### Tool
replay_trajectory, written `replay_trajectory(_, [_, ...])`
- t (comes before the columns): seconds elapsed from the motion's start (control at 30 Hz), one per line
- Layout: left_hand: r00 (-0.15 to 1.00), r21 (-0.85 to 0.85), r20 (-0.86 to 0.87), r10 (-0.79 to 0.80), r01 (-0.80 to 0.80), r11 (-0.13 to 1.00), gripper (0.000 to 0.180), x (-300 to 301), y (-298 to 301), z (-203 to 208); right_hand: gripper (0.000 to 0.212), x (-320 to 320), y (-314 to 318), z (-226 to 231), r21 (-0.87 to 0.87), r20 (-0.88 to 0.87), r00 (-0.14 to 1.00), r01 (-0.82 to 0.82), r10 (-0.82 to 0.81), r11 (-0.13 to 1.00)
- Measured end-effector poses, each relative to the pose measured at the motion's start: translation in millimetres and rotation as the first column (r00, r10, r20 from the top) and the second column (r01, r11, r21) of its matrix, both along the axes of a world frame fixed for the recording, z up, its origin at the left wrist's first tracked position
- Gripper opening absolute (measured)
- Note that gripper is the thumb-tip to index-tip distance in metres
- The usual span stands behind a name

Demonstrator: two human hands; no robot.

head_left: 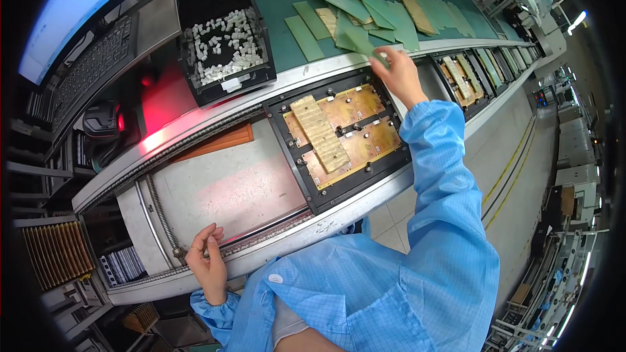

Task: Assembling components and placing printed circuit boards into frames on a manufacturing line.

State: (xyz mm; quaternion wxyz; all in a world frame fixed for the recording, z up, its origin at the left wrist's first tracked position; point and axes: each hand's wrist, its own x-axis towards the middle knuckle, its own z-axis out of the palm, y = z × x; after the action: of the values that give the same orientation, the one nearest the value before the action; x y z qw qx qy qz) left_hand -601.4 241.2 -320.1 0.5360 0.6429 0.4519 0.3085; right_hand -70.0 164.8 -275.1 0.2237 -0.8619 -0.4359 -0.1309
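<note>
My right hand (399, 77) reaches over the far rail of the conveyor, its fingers closed on a green flat strip (357, 42) at the edge of a loose pile of similar green and tan strips (375, 8). Below that hand, a black carrier frame (277, 124) rests on the rails and holds yellowish circuit boards (373, 142). A tan ridged strip (319, 133) lies slantwise across the boards. My left hand (207, 264) hovers by the near rail, left of the carrier; its fingers are loosely bent and apart, with nothing seen in them.
A black bin (266, 39) of small white parts stands beyond the far rail. Left of it are a keyboard (91, 58), a monitor (72, 10) and a black scanner (101, 120) glowing red. More loaded carriers (466, 81) line the conveyor to the right. Brown boards (57, 254) stand racked at lower left.
</note>
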Motion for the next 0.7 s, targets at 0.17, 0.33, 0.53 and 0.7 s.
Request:
replay_trajectory(0.17, [0.998,-0.003,0.035,0.042,-0.042,0.999,0.024,0.0,-2.4,-3.3,0.039,24.6,75.0,-4.4,-0.119,0.310,0.933,0.229,-0.183,0.966])
replay_trajectory(0.33, [0.999,0.014,0.014,0.046,-0.047,0.999,0.023,-4.1,-3.8,-7.4,0.079,10.8,127.2,-8.1,-0.405,0.059,0.980,0.199,-0.191,0.892])
replay_trajectory(0.53, [0.997,0.014,-0.010,0.079,-0.079,0.997,0.022,-1.3,-4.9,-6.3,0.069,20.9,127.6,-20.2,-0.520,-0.056,0.993,0.064,-0.108,0.852])
replay_trajectory(0.7, [0.998,0.009,-0.027,0.058,-0.058,0.998,0.022,0.7,-1.4,-4.4,0.077,33.1,113.2,-21.8,-0.594,0.139,0.970,-0.078,0.197,0.801])
